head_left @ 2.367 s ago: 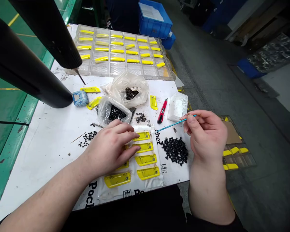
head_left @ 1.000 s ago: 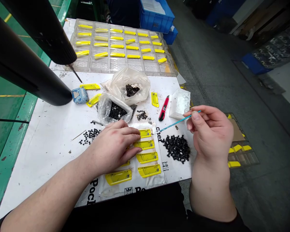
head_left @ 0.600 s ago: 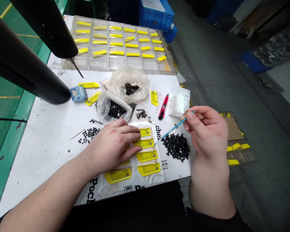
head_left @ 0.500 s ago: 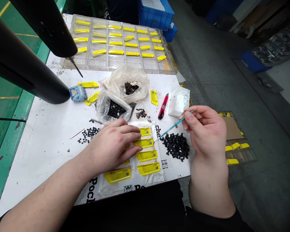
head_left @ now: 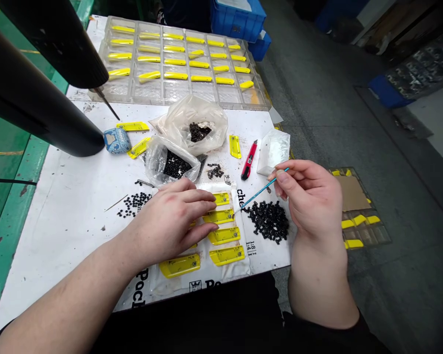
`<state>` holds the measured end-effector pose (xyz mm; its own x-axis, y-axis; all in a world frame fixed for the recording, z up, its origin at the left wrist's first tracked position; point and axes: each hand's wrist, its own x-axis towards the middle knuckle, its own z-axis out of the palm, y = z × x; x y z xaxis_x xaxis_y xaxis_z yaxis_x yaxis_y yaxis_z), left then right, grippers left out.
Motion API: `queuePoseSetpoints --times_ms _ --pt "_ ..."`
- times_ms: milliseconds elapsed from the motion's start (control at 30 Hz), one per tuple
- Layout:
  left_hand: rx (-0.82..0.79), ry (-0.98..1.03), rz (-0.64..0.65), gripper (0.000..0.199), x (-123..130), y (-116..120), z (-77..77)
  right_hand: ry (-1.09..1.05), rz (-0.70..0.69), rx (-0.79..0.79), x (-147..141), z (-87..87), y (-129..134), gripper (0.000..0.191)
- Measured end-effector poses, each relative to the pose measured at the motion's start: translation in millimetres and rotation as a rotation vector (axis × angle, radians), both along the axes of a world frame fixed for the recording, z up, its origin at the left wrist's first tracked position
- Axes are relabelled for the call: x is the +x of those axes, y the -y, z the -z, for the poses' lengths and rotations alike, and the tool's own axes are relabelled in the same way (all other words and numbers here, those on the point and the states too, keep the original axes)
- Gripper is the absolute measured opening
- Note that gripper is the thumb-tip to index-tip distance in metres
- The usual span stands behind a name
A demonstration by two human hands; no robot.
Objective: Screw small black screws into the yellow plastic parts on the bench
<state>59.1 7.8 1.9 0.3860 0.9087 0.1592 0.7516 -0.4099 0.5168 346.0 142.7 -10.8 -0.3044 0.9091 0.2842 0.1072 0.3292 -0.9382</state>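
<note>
In my right hand (head_left: 308,194) a thin blue stick (head_left: 260,191) is pinched between thumb and fingers. Its fine tip meets the right end of a yellow plastic piece (head_left: 221,216), near a small metal part. My left hand (head_left: 179,214) lies palm down with fingers stretched out, fingertips at the left side of that piece; whether they press on it is hard to tell. More yellow pieces, one of them the lower yellow piece (head_left: 227,255), lie in columns on a white printed bag (head_left: 158,290). My left hand hides some of them.
Beside the pieces is a heap of small black parts (head_left: 269,221). Behind stand two plastic bags of dark parts, the nearer bag (head_left: 173,162) in front, plus a red cutter knife (head_left: 249,160). A clear divided tray (head_left: 177,88) holds yellow pieces. A black electric screwdriver (head_left: 77,59) hangs at left.
The blue stick's tip has shifted slightly left onto the yellow piece's end, and my right hand has moved a little left with it. My left hand stays in place.
</note>
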Motion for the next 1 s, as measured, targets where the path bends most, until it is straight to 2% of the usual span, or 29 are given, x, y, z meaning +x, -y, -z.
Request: queuePoseSetpoints --times_ms 200,367,533,1000 --pt "-0.006 -0.005 0.002 0.037 -0.6 0.0 -1.5 -0.022 -0.06 -0.02 0.2 -1.2 1.1 0.017" --pt "0.017 0.002 0.016 0.038 -0.4 0.2 -0.3 0.015 -0.057 -0.048 -0.7 -2.9 1.5 0.017" --pt "0.015 0.008 0.013 0.037 0.0 -0.1 0.4 0.013 -0.038 -0.034 -0.2 -1.9 0.2 0.018" --pt "0.038 -0.003 0.015 0.035 -0.7 0.0 2.6 -0.055 -0.127 -0.017 -0.8 -5.5 3.8 0.02"
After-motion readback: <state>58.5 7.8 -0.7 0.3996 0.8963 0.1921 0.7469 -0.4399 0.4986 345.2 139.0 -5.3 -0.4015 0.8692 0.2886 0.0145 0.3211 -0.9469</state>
